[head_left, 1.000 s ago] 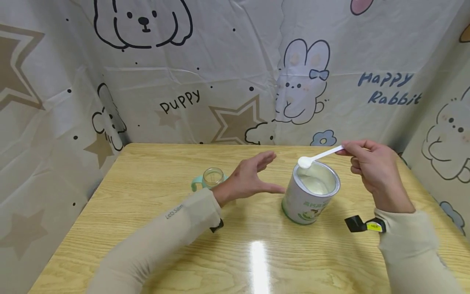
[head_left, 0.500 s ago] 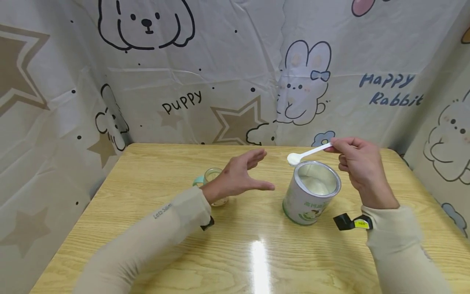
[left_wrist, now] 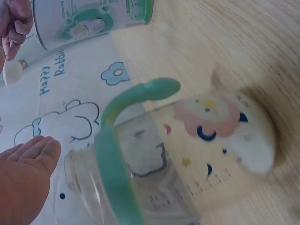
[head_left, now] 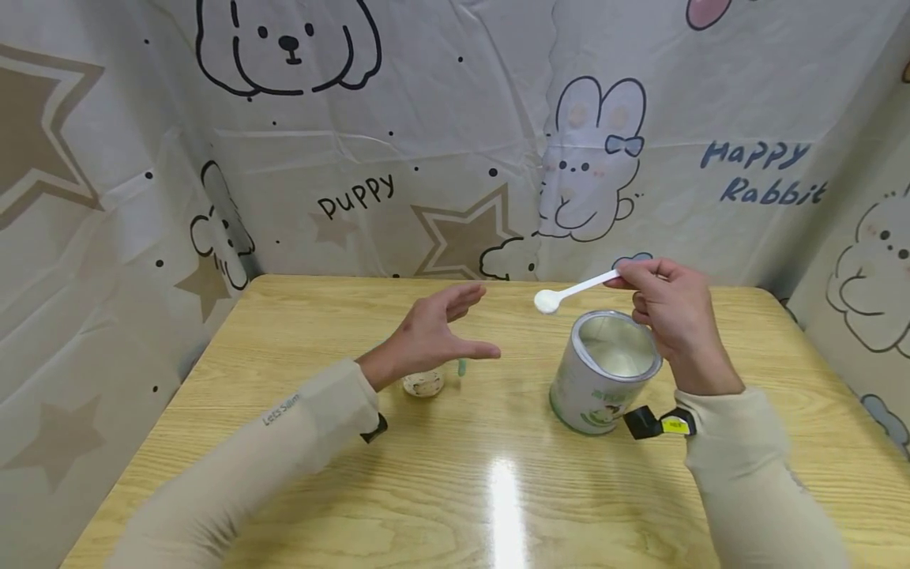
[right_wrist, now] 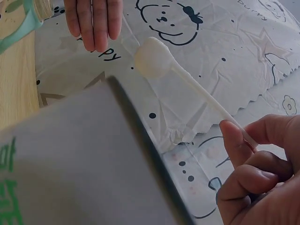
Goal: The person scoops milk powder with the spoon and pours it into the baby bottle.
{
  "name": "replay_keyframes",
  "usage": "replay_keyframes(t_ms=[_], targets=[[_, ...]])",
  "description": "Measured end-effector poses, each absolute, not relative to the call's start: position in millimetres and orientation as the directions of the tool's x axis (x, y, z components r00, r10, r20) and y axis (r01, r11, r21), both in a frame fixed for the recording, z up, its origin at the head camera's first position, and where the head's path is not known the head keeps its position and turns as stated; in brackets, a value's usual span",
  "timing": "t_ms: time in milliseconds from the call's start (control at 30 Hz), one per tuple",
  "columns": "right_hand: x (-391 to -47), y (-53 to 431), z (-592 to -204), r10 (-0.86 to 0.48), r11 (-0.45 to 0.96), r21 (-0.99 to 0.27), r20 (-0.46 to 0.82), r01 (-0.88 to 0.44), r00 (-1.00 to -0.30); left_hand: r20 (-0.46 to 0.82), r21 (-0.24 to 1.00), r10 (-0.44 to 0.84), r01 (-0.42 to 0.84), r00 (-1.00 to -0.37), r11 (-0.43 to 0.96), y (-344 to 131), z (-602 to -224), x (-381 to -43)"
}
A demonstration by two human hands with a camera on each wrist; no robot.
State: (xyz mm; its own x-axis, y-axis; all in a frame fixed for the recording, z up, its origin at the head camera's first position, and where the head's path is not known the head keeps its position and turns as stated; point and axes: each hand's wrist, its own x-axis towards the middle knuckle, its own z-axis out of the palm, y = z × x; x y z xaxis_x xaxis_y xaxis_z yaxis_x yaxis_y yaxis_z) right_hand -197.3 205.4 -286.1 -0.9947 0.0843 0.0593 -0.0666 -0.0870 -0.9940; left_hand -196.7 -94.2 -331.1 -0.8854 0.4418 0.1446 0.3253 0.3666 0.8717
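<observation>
My right hand point(head_left: 671, 320) pinches the handle end of a white milk powder scoop point(head_left: 587, 284). White powder fills its bowl, which hangs left of and above an open milk powder tin point(head_left: 597, 399). That tin is white and green, with pale powder inside. My left hand point(head_left: 426, 332), thumb and fingers spread apart, holds nothing. Under and behind it stands a clear baby bottle point(head_left: 424, 384), mostly hidden in the head view. The left wrist view shows the bottle point(left_wrist: 206, 145) uncapped, with a mint green handle ring and printed moons and stars; my left fingers point(left_wrist: 44, 152) are near its mouth.
Both things stand on a light wooden table point(head_left: 341, 506). A cloth backdrop point(head_left: 441, 103) with cartoon prints rises behind the table and along its sides. A strip of light reflects off the tabletop near the front.
My right hand has carried the filled scoop leftward from over the tin to past its left rim. My left hand has also moved left, away from the tin, now covering most of the bottle.
</observation>
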Motion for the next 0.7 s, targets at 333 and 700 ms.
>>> replay_keyframes(t_ms=[333, 700], targets=[[-201.2, 184.8, -286.1, 0.088, 0.011, -1.000, 0.024, -0.023, -0.996, 0.158, 0.850, 0.414, 0.337, -0.897, 0.405, -114.0, -330.4, -195.6], [-202.0, 152.9, -289.1, 0.049, 0.039, -0.999, 0.016, -0.014, -0.999, 0.126, 0.836, 0.373, 0.300, -0.919, 0.458, -136.3, -331.6, -193.1]])
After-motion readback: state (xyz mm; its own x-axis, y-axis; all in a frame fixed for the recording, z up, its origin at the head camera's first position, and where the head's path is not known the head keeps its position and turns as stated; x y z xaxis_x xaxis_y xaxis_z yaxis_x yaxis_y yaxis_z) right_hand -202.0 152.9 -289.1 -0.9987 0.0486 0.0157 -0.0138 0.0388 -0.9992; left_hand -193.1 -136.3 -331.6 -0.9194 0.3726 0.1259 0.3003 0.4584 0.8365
